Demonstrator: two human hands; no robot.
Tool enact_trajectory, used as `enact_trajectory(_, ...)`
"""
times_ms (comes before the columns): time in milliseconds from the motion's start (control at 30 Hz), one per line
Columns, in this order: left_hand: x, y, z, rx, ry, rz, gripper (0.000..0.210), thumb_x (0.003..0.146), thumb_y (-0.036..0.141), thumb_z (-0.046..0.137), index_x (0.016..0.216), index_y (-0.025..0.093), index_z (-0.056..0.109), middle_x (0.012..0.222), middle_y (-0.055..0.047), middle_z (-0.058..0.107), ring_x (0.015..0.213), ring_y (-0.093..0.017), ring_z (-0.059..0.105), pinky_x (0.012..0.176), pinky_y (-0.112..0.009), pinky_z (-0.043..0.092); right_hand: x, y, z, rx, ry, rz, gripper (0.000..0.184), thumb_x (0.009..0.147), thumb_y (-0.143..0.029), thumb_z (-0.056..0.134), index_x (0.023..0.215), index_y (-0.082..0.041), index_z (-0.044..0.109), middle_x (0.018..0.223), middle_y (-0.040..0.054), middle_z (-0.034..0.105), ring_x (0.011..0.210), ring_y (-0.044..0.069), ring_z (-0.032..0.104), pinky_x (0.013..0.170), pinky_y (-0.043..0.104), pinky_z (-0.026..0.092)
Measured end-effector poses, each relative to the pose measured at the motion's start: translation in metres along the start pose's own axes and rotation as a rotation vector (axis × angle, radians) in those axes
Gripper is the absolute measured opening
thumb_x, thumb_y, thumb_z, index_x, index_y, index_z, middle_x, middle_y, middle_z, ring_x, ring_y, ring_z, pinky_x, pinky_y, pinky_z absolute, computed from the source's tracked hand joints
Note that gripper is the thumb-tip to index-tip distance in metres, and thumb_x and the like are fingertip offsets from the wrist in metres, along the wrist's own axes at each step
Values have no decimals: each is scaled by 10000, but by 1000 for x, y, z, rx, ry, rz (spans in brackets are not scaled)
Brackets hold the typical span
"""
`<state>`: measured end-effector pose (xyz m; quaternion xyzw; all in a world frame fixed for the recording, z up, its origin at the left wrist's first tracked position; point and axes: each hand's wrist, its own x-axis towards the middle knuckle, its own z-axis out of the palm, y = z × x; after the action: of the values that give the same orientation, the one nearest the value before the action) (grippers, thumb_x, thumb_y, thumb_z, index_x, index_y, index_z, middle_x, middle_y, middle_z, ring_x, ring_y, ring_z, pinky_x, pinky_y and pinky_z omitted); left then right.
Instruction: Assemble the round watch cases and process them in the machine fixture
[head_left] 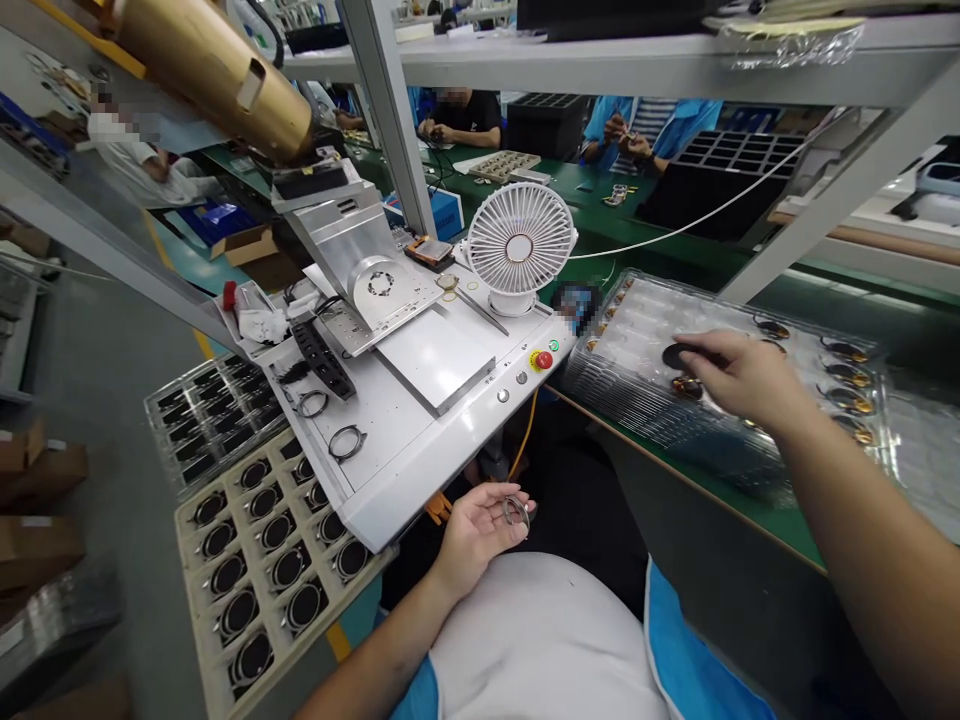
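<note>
**Left hand (pixel 476 530) on metal ring (pixel 510 516), right hand (pixel 739 378) on black disc (pixel 677 356)**

From here: right thumb and fingers pinched together on the disc, above the stack of clear trays (pixel 645 415), to the person's right. Left hand palm up, fingers curled, thumb closed on the ring, in front of the torso, near the white machine's front edge (pixel 420 475). Two loose rings (pixel 346 443) lie on the machine's left side. Beige tray (pixel 193 590) of ringed black discs, lower left. White fan (pixel 519 245) stands at the machine's far right corner.
</note>
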<state>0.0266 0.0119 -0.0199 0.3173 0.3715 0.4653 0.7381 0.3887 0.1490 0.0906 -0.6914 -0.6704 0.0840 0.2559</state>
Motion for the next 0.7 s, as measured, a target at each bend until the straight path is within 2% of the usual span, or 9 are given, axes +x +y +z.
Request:
enact_trajectory(67, 2, 10, 4, 6, -58, 19, 521, 666, 250, 961, 1142, 207, 754, 1193, -124, 754, 1073, -287, 748, 910, -389, 584, -17, -28, 10, 206, -75, -151, 336, 885, -344, 591, 1100, -175, 786, 1001, 116, 765, 846, 255, 700, 818, 376, 562)
enact_trajectory(133, 4, 24, 10, 18, -130, 47, 607, 650, 265, 969, 1209, 231, 735, 1355, -146, 686, 1067, -287, 751, 882, -370, 587, -36, -59, 24, 396, -209, -292, 278, 913, -362, 604, 1053, -220, 798, 959, 87, 761, 805, 237, 710, 772, 364, 591)
enact_trajectory(233, 5, 45, 16, 18, -218, 58, 725, 618, 312, 984, 1283, 266, 701, 1500, -157, 584, 1032, -287, 762, 828, -345, 587, -64, -99, 47, 610, -360, -460, 233, 982, -313, 567, 990, -254, 791, 927, 59, 747, 748, 187, 709, 676, 306, 595)
enact_trajectory(333, 2, 56, 14, 18, -263, -1, 805, 585, 340, 999, 1316, 227, 680, 1285, -163, 714, 1005, -318, 773, 791, -348, 581, -84, -122, 67, 697, -359, -584, 195, 1006, -235, 560, 931, -230, 740, 897, 58, 718, 761, 164, 696, 663, 270, 569)
enact_trajectory(433, -3, 55, 4, -3, -202, -22, 821, 574, 348, 1005, 1308, 168, 683, 1009, -138, 785, 1002, -332, 774, 803, -350, 570, -86, -133, 79, 687, -385, -655, 160, 1008, -220, 552, 894, -218, 665, 963, 79, 698, 825, 174, 679, 710, 285, 562)
enact_trajectory(500, -6, 53, -2, -34, -105, 23, 809, 576, 356, 1002, 1296, 157, 692, 965, -130, 797, 987, -315, 777, 819, -346, 566, -74, -140, 86, 648, -383, -622, 153, 998, -254, 561, 859, -218, 613, 1003, 95, 701, 851, 197, 672, 744, 320, 559)
enact_trajectory(533, -7, 52, -5, -47, -59, 54, 803, 581, 357, 998, 1297, 156, 693, 964, -126, 801, 979, -303, 779, 832, -344, 566, -64, -144, 89, 640, -369, -552, 158, 991, -274, 569, 844, -219, 586, 966, 90, 707, 819, 200, 668, 734, 327, 554)
enact_trajectory(600, -8, 52, -9, -58, -3, 110, 800, 598, 359, 989, 1311, 157, 688, 962, -120, 807, 973, -283, 780, 852, -337, 565, -37, -155, 95, 676, -342, -332, 176, 981, -291, 589, 827, -221, 541, 796, 50, 697, 677, 181, 642, 648, 302, 527)
enact_trajectory(700, -11, 55, -11, -29, -10, 156, 821, 619, 365, 980, 1352, 165, 668, 986, -124, 813, 984, -282, 779, 839, -320, 565, 8, -176, 108, 780, -362, 26, 181, 968, -239, 619, 827, -213, 510, 640, -6, 654, 511, 135, 585, 515, 237, 469)
